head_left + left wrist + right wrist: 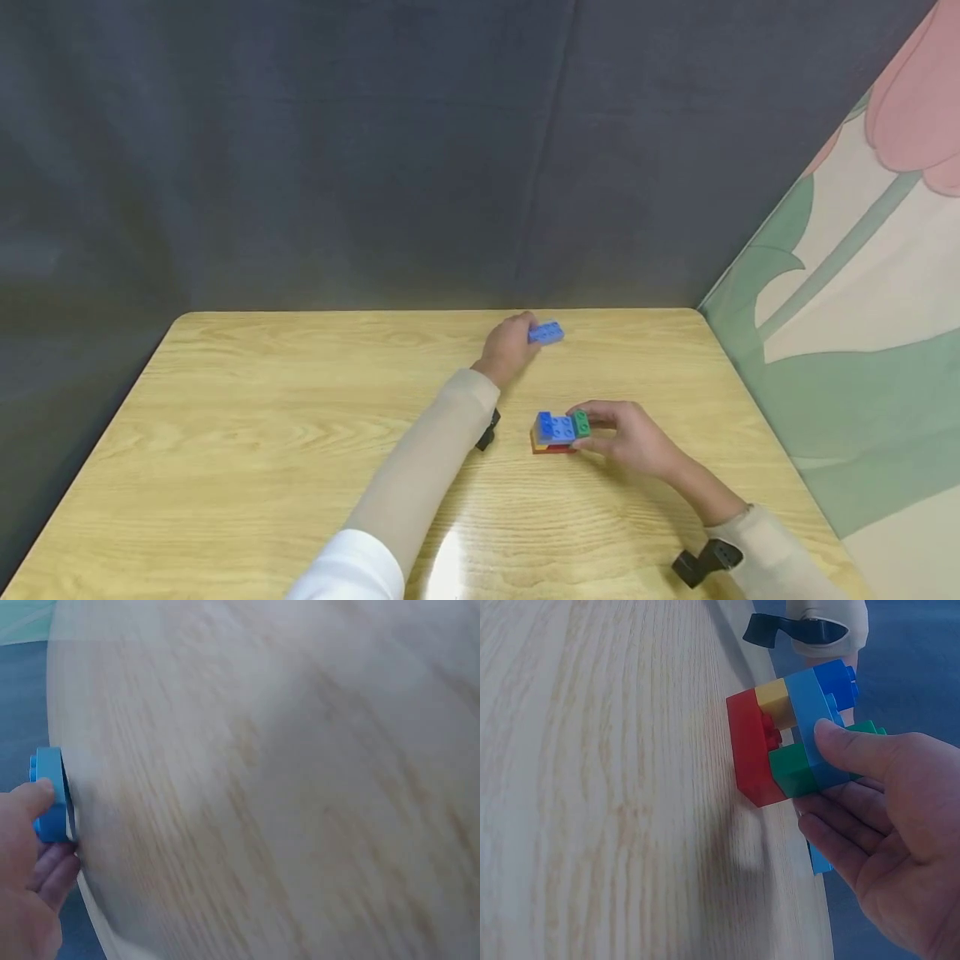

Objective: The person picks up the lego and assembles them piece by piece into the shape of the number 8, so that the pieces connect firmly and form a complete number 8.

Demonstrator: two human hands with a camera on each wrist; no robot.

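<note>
My left hand [507,347] reaches to the table's far side and pinches a light blue toy brick [547,332] by its left end. In the left wrist view the thumb lies on the side of that brick [51,819]. Nearer me, my right hand [632,437] grips the right end of a stack of toy bricks [557,428] between thumb and fingers. The right wrist view shows a red brick [750,750] at its base, yellow [775,703] and green [792,769] bricks above, then a light blue brick [807,705], topped by a dark blue one [835,684] and a green one.
The wooden table [262,433] ends at a dark curtain [375,167] along the back. On the right hangs a floral cloth [847,333]. Black camera mounts [705,562] sit on both wrists, and the left forearm crosses the table's middle.
</note>
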